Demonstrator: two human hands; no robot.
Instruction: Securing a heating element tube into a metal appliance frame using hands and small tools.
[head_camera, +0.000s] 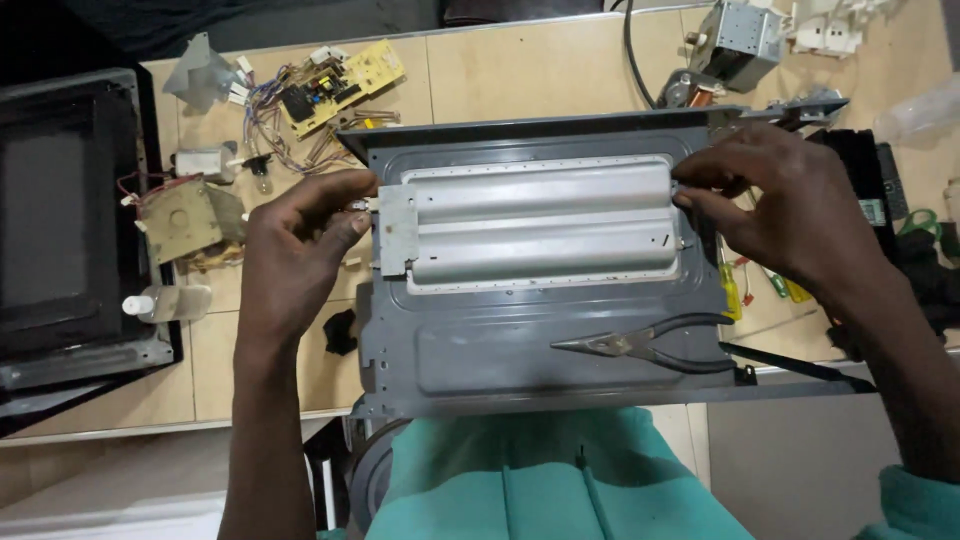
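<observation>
A grey sheet-metal appliance casing (500, 355) lies flat in front of me, over my lap. On its top sits a long, lighter metal cover (540, 225) with a small bracket (397, 230) at its left end. My left hand (300, 250) pinches something small at that bracket's left edge. At the cover's right end my right hand (780, 200) grips the edge with its fingertips. A pair of black-handled long-nose pliers (650, 345) rests loose on the casing, below the cover.
A yellow circuit board with loose wires (335, 90) and a small transformer (185, 215) lie at the left. A dark oven door (60, 220) fills the far left. Metal parts (740, 40), a black cable (632, 50) and screwdrivers (760, 285) are at the right.
</observation>
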